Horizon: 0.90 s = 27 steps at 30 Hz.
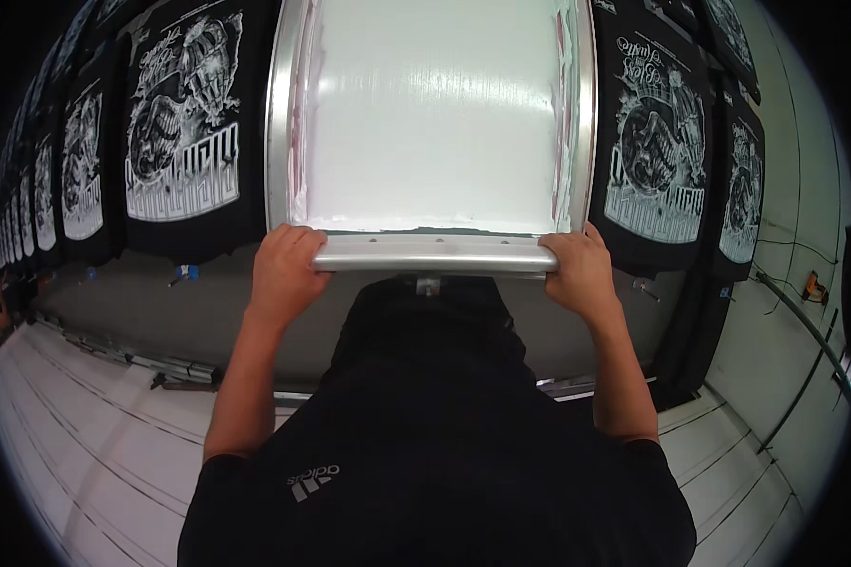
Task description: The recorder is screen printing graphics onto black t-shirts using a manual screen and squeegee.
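Observation:
A screen printing frame (279, 123) with silver metal sides lies in front of me, its mesh (435, 123) coated with white ink. White and reddish smears run along the inner edges of both sides. Across the near end lies a squeegee (435, 257), a long silver metal bar with small screws along it. My left hand (288, 269) is closed round the left end of this bar, beside the frame's corner. At the opposite end my right hand (581, 269) grips it the same way. My fingertips on the far side are partly hidden.
Black shirts with white prints lie in rows, one shirt (184, 123) left of the frame and another (657, 142) on the right. Small blue clamps (184, 274) sit below their hems. Metal bars (132, 354) rest low at left. A cable (794, 307) runs along the right.

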Tool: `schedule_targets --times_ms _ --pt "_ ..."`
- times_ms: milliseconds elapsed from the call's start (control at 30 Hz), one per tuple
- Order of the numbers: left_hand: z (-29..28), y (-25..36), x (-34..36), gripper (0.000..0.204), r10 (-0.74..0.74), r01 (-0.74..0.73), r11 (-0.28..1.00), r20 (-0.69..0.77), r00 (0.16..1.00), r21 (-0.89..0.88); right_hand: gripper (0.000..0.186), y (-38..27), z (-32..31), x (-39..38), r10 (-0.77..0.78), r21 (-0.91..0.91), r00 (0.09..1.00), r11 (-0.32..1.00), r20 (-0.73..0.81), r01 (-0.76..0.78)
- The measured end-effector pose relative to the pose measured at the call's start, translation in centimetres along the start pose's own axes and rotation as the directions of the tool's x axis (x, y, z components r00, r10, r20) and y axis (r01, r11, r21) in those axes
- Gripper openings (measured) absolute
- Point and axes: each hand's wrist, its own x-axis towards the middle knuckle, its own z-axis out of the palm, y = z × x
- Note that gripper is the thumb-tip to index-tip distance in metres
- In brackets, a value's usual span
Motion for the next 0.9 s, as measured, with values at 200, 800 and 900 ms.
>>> schedule_targets --times_ms 200,800,900 --pt "3.1 0.2 -4.4 0.042 0.049 -0.040 0.997 -0.125 0.991 0.073 0.044 -0.8 3.2 -3.1 -0.033 0.002 0.980 0.999 -0.196 0.034" --pt "-5.6 -14.0 45.4 0.033 0.040 -0.021 0.976 -0.084 0.996 0.215 0.042 13.9 -15.7 41.6 -0.015 -0.292 0.963 0.954 -0.268 -0.066" --pt "-6.7 -14.4 43.4 0.034 0.059 -0.043 0.980 -0.076 0.995 0.196 0.044 12.3 -16.2 40.0 -0.025 -0.270 0.975 0.962 -0.222 -0.037"
